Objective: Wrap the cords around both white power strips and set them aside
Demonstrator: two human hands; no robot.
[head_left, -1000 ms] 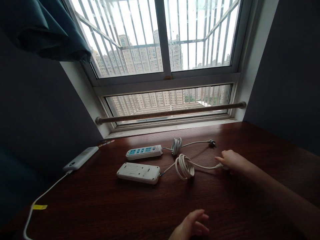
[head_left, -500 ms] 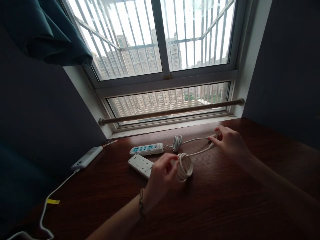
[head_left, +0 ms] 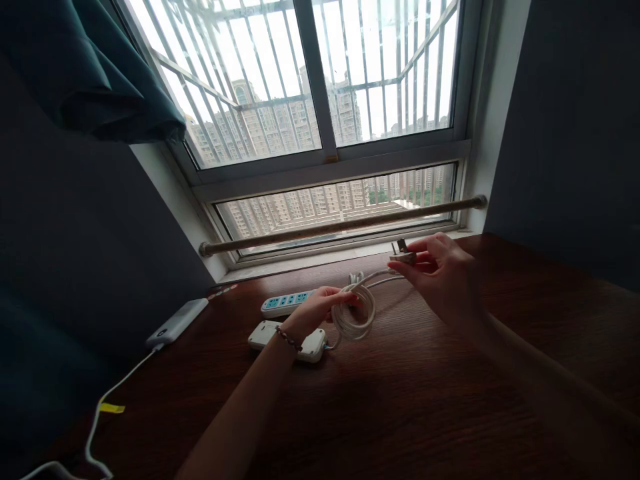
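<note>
My left hand [head_left: 323, 308] is closed around one side of a coiled white cable [head_left: 369, 320], lifted a little off the table. That cable runs down to a white power strip [head_left: 313, 345] lying partly under my left wrist. In my right hand [head_left: 440, 270] is a plug [head_left: 401, 256], pinched between thumb and fingers with its metal prongs pointing left and up. Behind the left hand lies a second power strip [head_left: 280, 303] with blue sockets, partly covered by my fingers. Its bundled cord [head_left: 356, 277] shows just behind the coil.
A white power bank [head_left: 177, 323] with a white cable [head_left: 120, 385] and yellow tag [head_left: 113, 408] lies at the left of the brown wooden table [head_left: 400, 400]. Beyond the table stands a barred window with a horizontal rail [head_left: 345, 227]. A blue-green curtain [head_left: 110, 87] hangs upper left.
My right hand has raised the plug and brought it left, turning its prongs into view. My left hand has taken hold of the coil and lifted it; the near power strip has shifted.
</note>
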